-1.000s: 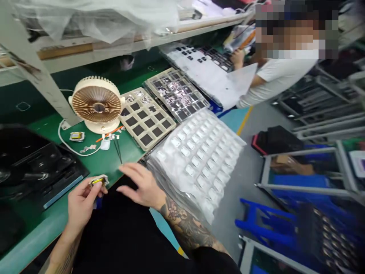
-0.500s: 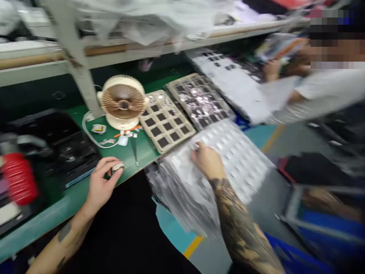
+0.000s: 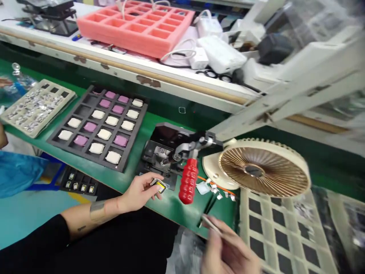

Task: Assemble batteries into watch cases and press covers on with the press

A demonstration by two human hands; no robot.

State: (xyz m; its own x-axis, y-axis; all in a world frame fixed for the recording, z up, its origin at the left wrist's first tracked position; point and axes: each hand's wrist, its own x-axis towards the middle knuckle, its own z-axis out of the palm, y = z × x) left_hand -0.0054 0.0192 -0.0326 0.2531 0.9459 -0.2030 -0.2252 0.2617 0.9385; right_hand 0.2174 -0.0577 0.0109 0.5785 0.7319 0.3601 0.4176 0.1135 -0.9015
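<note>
Two parts are pinched: yellow-cored, watch-like casing by left hand; rightward of its fingers, thin slanted plate by right hand.

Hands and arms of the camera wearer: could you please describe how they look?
The left hand is bare; its forearm bears a grey rectangular marking and a smaller dark one, beyond a black sleeve. The right hand is bare too, somewhat blurred; its forearm is out of view.
</note>
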